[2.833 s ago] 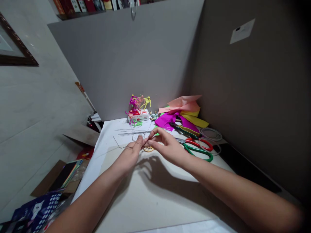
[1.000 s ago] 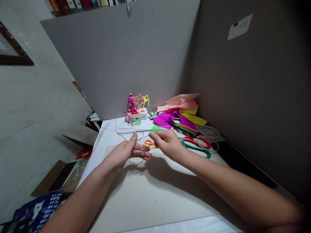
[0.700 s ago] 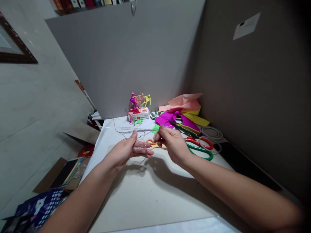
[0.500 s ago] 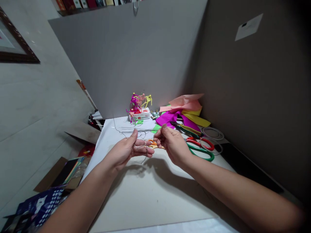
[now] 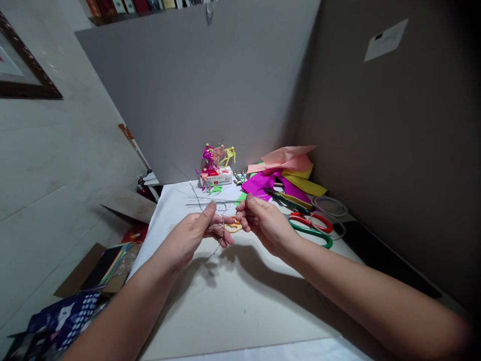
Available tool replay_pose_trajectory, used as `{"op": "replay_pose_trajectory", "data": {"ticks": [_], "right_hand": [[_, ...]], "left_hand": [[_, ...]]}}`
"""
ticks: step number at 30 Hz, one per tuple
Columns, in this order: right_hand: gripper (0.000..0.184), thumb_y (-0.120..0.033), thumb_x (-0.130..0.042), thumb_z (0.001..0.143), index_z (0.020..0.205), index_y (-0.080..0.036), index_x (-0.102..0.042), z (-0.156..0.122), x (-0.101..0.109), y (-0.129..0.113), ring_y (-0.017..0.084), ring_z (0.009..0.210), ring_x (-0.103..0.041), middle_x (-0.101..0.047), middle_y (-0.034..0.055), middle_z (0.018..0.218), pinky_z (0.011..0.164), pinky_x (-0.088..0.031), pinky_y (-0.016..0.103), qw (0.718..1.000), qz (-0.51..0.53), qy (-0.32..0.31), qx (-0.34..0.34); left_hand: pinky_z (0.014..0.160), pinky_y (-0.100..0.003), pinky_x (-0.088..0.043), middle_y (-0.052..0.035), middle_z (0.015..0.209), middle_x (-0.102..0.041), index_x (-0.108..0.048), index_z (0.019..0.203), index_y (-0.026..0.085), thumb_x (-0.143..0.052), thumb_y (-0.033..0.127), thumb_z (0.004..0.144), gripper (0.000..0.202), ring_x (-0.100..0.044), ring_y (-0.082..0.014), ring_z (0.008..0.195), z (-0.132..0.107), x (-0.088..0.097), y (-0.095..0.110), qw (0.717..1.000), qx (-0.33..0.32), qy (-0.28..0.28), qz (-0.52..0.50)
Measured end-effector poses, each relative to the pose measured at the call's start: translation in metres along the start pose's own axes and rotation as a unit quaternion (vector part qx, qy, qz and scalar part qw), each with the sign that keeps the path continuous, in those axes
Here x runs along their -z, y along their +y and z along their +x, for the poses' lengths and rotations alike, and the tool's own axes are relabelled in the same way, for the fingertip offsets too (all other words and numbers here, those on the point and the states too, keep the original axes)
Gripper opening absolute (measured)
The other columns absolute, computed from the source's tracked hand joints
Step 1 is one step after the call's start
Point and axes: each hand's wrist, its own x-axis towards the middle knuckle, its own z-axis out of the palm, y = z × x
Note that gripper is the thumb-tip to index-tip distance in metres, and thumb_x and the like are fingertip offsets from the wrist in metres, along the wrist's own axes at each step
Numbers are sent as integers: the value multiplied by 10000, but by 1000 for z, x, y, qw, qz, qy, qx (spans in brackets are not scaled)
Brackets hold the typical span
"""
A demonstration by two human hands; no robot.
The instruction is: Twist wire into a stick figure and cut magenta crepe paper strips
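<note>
My left hand (image 5: 197, 233) is raised over the white table (image 5: 233, 301), thumb and fingers pinched on a thin grey wire (image 5: 219, 231) that loops around its fingers and trails down. My right hand (image 5: 263, 223) is curled beside it, fingertips pinched on the same wire close to the left hand's fingers. Behind the hands lies a bundle of straight wires (image 5: 210, 202), and orange-handled scissors (image 5: 235, 226) lie just under them.
Red and green scissors (image 5: 313, 228), pliers (image 5: 287, 199) and a white cord coil (image 5: 330, 206) lie at the right. Coloured paper (image 5: 285, 173) and small paper figures on a box (image 5: 216, 168) stand at the back. Grey partitions close the back and right. Cardboard boxes sit on the floor at left.
The hands lifted the wire off the table and wound it round the left fingers. The wire's free end swung from the left toward the back, and the hands have drawn closer together.
</note>
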Motion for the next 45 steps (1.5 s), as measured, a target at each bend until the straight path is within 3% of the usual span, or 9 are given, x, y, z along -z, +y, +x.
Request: {"op": "replay_pose_trajectory", "data": {"ticks": [4,12,21,25,30,34,36,39,45], "right_hand": [[198,-349,-636,786,865,-180,-568,-1,1,-7,80,469,-509,-635,-3,622,478,-374,199,999,12,-43,-3],[155,-338,-565,839,889,-191,-564,3,7,-9,76,413,-473,-588,-28,547,435,-348,189,997,15,-76,-12],[125,-270,-592,783,764,-168,-521,6,8,-6,71,400,-439,-584,-11,531,416,-331,180,997,17,67,15],[63,-171,-495,820,771,-154,-531,15,17,-2,58,402,-438,-556,-22,522,403,-326,157,995,37,84,-51],[137,-85,-480,797,863,-111,-597,18,20,-2,82,479,-531,-621,35,635,457,-411,186,990,43,26,-128],[227,-315,-549,851,984,-143,-612,6,6,-10,139,682,-621,-670,84,874,648,-497,285,998,-9,-42,-54],[259,-379,-611,807,937,-156,-611,-2,-2,-11,149,724,-620,-662,71,874,693,-498,306,997,-68,-16,12],[260,-324,-705,727,918,-189,-591,-14,-13,-6,162,802,-621,-649,37,872,744,-500,317,977,-169,34,128],[210,-197,-695,731,939,-204,-669,-27,-22,0,174,878,-636,-684,53,961,806,-513,316,930,-284,-1,235]], "left_hand": [[766,-296,-448,-61,716,-701,-711,825,133,-501,350,863,305,-618,-175,725,-7,-2,3,997,-39,0,73],[842,-285,-441,-50,888,-727,-731,846,172,-515,312,861,258,-629,-190,896,-13,-14,3,990,-61,-58,117],[852,-324,-453,-57,929,-731,-736,951,187,-562,312,834,245,-630,-216,929,-9,-28,-7,990,-78,17,120],[921,-331,-428,-48,972,-725,-752,871,204,-576,286,823,199,-612,-210,998,-5,-32,-15,989,-93,2,112],[970,-357,-404,-57,918,-736,-755,820,187,-568,279,834,209,-600,-222,1039,-3,-24,-17,992,-118,-2,42],[942,-361,-430,-56,927,-735,-743,878,185,-543,305,856,234,-624,-225,996,-1,-13,-11,987,-148,66,-10],[934,-361,-435,-55,944,-732,-733,921,188,-535,328,862,249,-619,-226,1006,2,-10,-12,983,-159,93,-10],[946,-377,-425,-69,983,-721,-724,957,177,-475,397,885,340,-601,-238,1033,4,-10,-15,983,-156,95,11],[1098,-440,-196,-54,1083,-683,-729,913,224,-236,533,915,581,-476,-247,1204,0,-16,-21,963,-144,134,186]]}}
